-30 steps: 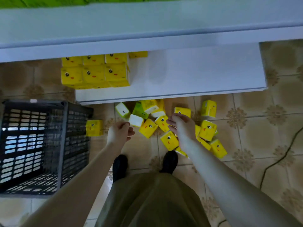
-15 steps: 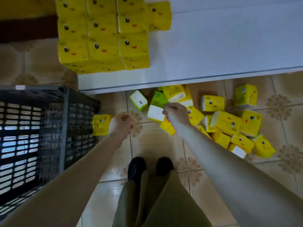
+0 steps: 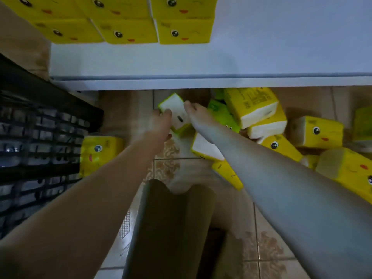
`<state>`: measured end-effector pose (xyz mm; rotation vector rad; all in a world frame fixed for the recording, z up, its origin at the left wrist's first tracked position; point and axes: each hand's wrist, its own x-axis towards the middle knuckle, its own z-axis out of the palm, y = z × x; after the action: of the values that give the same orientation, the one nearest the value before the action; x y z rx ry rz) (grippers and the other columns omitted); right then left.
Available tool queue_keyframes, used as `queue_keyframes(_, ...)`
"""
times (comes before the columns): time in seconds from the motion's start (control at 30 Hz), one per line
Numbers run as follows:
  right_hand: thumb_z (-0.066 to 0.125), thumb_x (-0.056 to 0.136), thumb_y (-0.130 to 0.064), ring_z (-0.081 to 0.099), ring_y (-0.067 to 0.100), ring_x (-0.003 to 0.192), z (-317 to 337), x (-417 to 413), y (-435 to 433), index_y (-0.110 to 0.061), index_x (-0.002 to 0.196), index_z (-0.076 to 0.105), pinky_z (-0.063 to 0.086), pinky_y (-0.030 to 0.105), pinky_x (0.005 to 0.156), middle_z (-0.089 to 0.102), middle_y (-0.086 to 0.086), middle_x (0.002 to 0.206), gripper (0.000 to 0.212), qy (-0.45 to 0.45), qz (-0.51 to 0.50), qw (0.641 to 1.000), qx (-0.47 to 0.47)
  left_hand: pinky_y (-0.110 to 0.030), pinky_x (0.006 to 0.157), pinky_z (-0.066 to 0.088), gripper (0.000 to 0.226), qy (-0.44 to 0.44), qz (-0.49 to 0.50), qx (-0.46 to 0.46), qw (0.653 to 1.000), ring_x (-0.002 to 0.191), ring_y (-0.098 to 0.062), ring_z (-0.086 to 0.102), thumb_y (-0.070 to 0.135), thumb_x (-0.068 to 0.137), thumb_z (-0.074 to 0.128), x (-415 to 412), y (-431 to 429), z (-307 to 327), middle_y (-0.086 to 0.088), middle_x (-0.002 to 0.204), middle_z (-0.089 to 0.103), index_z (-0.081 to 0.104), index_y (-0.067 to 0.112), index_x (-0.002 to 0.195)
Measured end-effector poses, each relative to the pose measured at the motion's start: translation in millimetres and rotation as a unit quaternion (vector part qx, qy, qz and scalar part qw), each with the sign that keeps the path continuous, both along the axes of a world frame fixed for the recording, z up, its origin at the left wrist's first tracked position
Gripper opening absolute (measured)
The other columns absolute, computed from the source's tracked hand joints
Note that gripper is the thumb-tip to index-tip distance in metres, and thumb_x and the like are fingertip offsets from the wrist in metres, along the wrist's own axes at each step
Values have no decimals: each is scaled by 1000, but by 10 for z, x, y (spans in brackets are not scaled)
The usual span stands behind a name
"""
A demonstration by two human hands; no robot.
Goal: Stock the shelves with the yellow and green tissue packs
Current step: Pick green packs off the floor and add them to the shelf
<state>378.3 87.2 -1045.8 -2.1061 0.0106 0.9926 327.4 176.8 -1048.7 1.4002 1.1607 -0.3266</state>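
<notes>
Both hands have converged on the green pack [image 3: 174, 109], on the floor [image 3: 128, 113] just before the shelf [image 3: 201, 83]; left hand [image 3: 160, 124] and right hand [image 3: 198, 118] apparently curl round its opposite sides; it should handle light, soft, slippery; clasp both ends.

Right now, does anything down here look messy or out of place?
Yes. Loose tissue packs lie jumbled on the floor below the shelf, tilted every way, unlike the neat stacked packs on it. One yellow pack sits apart beside the black crate. The left hand and right hand grip a green pack.
</notes>
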Motion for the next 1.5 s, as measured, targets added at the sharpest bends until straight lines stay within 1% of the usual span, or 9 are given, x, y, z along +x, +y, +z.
queue_keyframes(0.3,30,100,-43,55,26,117,730,-487,-291,-5,114,65,40,35,99,63,14,120,54,42,-176,980,86,-34,83,50,31,-9,19,84,996,89,-19,61,40,75,74,-296,-302,915,1,85,58,49,21,77)
queue_keyframes(0.43,34,100,-37,62,21,102,1473,-722,-476,-5,95,69,45,22,87,68,8,98,48,36,-243,960,138,-32,91,49,61,23,-3,114,993,102,-21,58,34,73,77,-406,-424,1688,-7,111,58,47,8,118)
queue_keyframes(0.57,47,97,-19,57,14,75,2312,-767,-733,-7,87,66,42,20,70,64,5,76,25,-33,-325,935,138,-21,48,41,27,-9,68,12,998,56,-10,51,21,76,74,-523,-510,2455,1,72,55,51,17,90)
queue_keyframes(0.7,56,89,-8,51,9,71,3045,-680,-1018,-9,90,65,39,23,68,57,-2,71,9,-115,-399,904,98,-26,52,29,14,-8,59,-84,995,47,-16,38,19,79,67,-590,-623,3246,3,41,42,53,15,83)
queue_keyframes(0.87,60,89,-20,57,20,86,3861,-619,-1311,-13,84,62,44,30,74,62,10,90,9,-36,-418,902,106,-34,69,40,25,-55,-16,-137,989,68,-18,50,13,76,70,-632,-760,4115,-7,83,54,54,25,90)
queue_keyframes(1.03,48,88,-55,64,28,81,4559,-577,-1616,-18,105,58,45,35,74,63,6,89,42,147,-361,920,29,0,65,40,52,-191,-247,42,949,82,1,56,0,71,75,-685,-853,4757,7,100,56,54,22,113)
queue_keyframes(1.3,59,87,-39,57,21,70,5185,-712,-1789,-20,86,53,49,34,66,56,6,85,20,242,-415,874,71,-55,110,28,73,-294,-527,189,775,143,-26,18,14,67,57,-633,-957,5119,-6,150,32,40,40,133)
queue_keyframes(1.4,59,88,-24,57,18,72,5276,-746,-1840,-20,84,55,47,32,66,57,3,84,6,178,-500,833,155,-44,111,28,81,-216,-474,199,830,146,-23,11,-2,79,57,-579,-983,5172,-9,157,16,24,27,147)
queue_keyframes(1.5,57,87,-14,58,17,71,5381,-768,-1928,-20,87,54,48,25,56,61,1,83,7,132,-518,817,216,-36,95,39,53,-159,-287,58,943,130,-29,43,8,89,49,-518,-1077,5293,-12,139,46,33,19,138)
